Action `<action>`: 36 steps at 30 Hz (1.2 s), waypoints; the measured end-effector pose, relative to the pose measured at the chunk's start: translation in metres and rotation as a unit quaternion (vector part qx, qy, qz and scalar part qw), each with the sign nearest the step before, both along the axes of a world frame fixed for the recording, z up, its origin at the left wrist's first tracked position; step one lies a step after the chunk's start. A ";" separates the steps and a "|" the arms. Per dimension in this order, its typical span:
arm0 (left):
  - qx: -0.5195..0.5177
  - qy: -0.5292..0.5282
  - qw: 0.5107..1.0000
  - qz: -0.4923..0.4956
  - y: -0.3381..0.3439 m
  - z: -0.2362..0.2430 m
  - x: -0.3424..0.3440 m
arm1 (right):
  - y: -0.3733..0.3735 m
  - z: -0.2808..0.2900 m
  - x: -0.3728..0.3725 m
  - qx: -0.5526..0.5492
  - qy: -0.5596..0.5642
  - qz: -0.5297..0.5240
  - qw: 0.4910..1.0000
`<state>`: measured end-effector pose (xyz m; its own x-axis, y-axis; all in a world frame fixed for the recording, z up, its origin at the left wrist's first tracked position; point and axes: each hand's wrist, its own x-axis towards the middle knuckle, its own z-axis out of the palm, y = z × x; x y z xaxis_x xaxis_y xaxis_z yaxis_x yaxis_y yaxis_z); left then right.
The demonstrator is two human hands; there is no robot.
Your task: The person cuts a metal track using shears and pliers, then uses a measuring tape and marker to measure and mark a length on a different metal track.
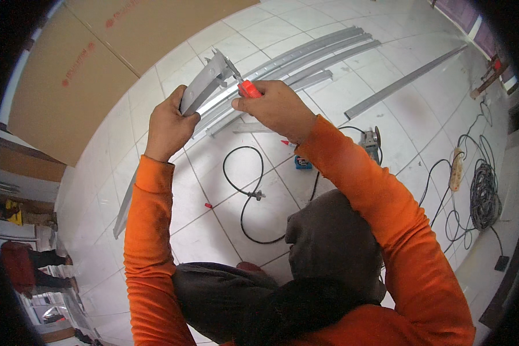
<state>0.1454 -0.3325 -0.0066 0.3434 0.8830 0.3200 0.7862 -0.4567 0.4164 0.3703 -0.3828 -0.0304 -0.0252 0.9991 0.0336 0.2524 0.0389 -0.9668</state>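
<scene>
- Setting: I am looking down on a white tiled floor (225, 225), with large brown cardboard sheets (81, 75) laid out at ten to eleven o'clock. A row of long grey metal channels (317, 55) lies on the tiles at twelve to one o'clock, and a single channel (406, 81) lies apart at two o'clock.
- Floor items: a black cable (245, 190) loops near centre; an angle grinder (370, 141) sits at three o'clock just beyond the right forearm; a power strip (457, 167) and a coiled cable bundle (484, 196) lie further out at three o'clock.
- Work piece: a grey metal channel section (205, 86) is held up off the floor at about twelve o'clock, its far end raised and its near end running down past the left forearm.
- Left hand (170, 124): clenched around the channel section from below, steadying it.
- Right hand (277, 106): closed on a red-handled cutting tool (248, 88). The blade end meets the flange of the channel section just beside the left hand.
- Step in hand, in my judgement: cutting or notching the flange. Whether the blades are already biting I cannot tell; the contact point is too small.
- Next move, in my judgement: it calls for a firm squeeze of the handles while the left hand holds the section against twist, with fingers kept off the cut line and the sharp edge.
</scene>
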 end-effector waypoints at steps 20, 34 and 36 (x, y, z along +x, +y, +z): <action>-0.062 0.077 0.995 -0.008 -0.003 -0.078 -0.007 | 0.002 -0.093 0.000 0.000 -0.236 0.051 0.970; -0.181 0.167 0.968 -0.054 -0.051 -0.187 0.006 | -0.065 -0.210 0.008 -0.123 -0.166 0.053 0.977; -0.140 0.141 0.979 -0.048 -0.045 -0.177 0.008 | -0.043 -0.207 0.010 -0.089 -0.186 0.073 0.976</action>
<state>0.1534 -0.3771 -0.1832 0.4692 0.8817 -0.0495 0.8468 -0.4333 0.3085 0.3802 -0.4258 -0.2378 -0.1445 0.9732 -0.1787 0.5914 -0.0599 -0.8041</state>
